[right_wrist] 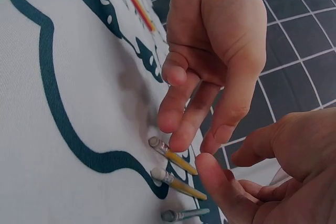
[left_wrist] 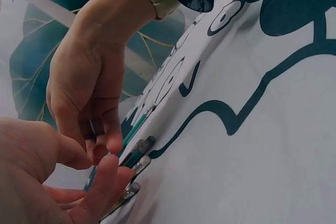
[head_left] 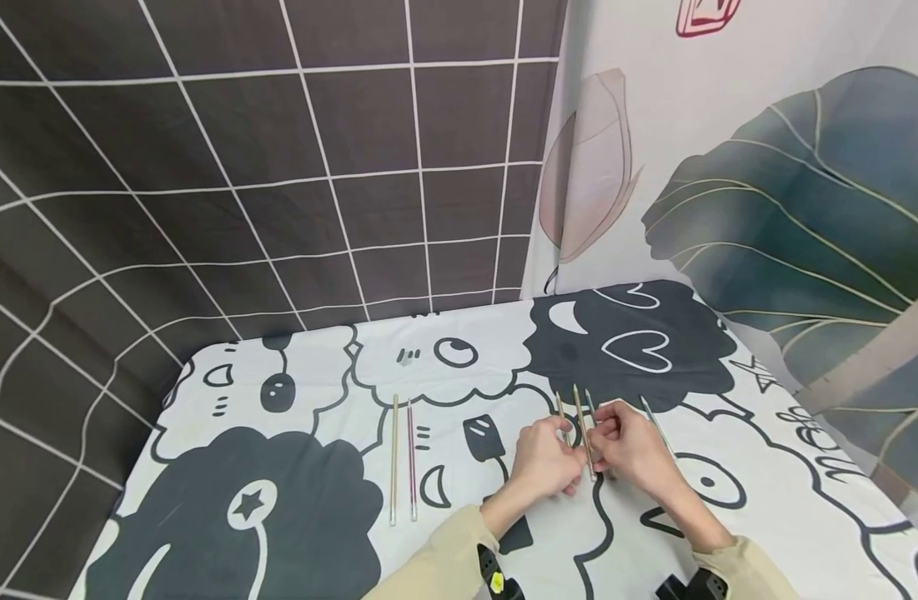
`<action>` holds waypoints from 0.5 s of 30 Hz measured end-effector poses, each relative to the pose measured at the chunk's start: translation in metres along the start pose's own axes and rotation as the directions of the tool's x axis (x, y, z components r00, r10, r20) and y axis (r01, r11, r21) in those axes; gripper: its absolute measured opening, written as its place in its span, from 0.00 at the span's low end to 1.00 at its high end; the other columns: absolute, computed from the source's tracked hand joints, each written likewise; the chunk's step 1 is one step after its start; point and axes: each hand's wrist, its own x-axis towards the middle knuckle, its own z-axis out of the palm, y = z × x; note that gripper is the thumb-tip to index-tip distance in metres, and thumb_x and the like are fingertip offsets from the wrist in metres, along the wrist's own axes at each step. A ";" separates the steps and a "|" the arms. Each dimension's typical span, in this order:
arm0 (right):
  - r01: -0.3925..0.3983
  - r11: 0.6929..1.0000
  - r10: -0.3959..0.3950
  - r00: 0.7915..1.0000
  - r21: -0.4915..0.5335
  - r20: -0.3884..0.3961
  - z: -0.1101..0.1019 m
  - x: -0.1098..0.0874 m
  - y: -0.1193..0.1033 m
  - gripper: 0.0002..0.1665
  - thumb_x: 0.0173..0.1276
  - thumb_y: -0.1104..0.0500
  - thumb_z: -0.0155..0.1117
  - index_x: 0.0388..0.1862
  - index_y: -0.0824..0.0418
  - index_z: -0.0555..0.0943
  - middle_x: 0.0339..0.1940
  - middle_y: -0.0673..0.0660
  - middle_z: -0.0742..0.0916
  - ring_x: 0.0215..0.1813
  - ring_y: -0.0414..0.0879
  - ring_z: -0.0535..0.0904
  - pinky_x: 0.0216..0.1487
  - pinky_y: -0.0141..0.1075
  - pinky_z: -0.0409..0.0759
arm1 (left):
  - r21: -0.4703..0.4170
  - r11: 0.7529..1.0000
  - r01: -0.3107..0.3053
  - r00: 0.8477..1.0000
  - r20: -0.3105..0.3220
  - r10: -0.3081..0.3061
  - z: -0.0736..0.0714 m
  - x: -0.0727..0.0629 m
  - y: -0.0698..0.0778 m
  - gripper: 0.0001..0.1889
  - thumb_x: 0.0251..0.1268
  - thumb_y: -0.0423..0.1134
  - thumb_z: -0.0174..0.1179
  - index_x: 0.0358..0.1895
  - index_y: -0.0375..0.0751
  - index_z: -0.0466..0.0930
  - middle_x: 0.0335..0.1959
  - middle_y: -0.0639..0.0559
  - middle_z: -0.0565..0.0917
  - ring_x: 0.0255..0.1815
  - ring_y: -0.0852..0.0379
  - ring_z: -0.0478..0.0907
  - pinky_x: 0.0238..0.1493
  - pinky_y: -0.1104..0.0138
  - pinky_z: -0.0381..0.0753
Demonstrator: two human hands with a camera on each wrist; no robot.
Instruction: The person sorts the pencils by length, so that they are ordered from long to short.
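Note:
Several pencils lie roughly side by side on the patterned cloth, between and under my two hands. My left hand [head_left: 549, 457] reaches in from the left, its fingers loosely bent beside a gold-coloured pencil [head_left: 581, 425]. Opposite it is my right hand [head_left: 633, 446], fingertips close to the left hand's and over a green pencil [left_wrist: 137, 128]. The right wrist view shows the eraser ends of two yellow pencils [right_wrist: 181, 184] just below the left fingertips. A bluish pencil [right_wrist: 184, 214] lies beside them. Thumb and forefinger stand apart on the right hand. Fingers hide parts of the pencils.
Farther left, a yellow pencil [head_left: 394, 458] and a red pencil [head_left: 412, 458] lie parallel on the cloth [head_left: 316, 567]. One more pencil [head_left: 654, 421] lies slanted past the right hand. A dark gridded curtain [head_left: 278, 167] hangs behind the surface.

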 end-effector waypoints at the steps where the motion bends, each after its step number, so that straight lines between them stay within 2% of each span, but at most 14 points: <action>1: -0.002 1.000 0.002 1.000 0.002 -0.003 -0.001 0.000 0.001 0.16 0.61 0.73 0.58 0.48 0.78 0.73 0.30 0.61 0.82 0.23 0.49 0.84 0.24 0.37 0.82 | 0.006 1.000 -0.003 1.000 -0.005 0.003 0.001 0.000 0.000 0.16 0.55 0.28 0.61 0.49 0.31 0.79 0.08 0.62 0.75 0.05 0.65 0.73 0.09 0.73 0.66; 8: 0.000 0.999 0.000 1.000 -0.036 -0.006 -0.005 -0.001 0.003 0.16 0.62 0.72 0.59 0.48 0.78 0.73 0.30 0.59 0.82 0.22 0.48 0.83 0.24 0.36 0.81 | 0.065 0.998 -0.012 0.999 -0.044 0.015 0.009 0.003 0.002 0.15 0.55 0.29 0.62 0.48 0.31 0.80 0.06 0.63 0.74 0.04 0.66 0.71 0.08 0.73 0.65; 15: 0.011 0.998 -0.012 1.000 -0.059 -0.015 -0.008 -0.001 0.005 0.15 0.63 0.71 0.60 0.48 0.77 0.73 0.30 0.59 0.82 0.22 0.47 0.83 0.24 0.35 0.81 | 0.075 0.997 -0.012 0.999 -0.047 0.015 0.013 0.007 0.003 0.17 0.56 0.29 0.62 0.51 0.30 0.80 0.07 0.63 0.74 0.04 0.66 0.71 0.07 0.73 0.67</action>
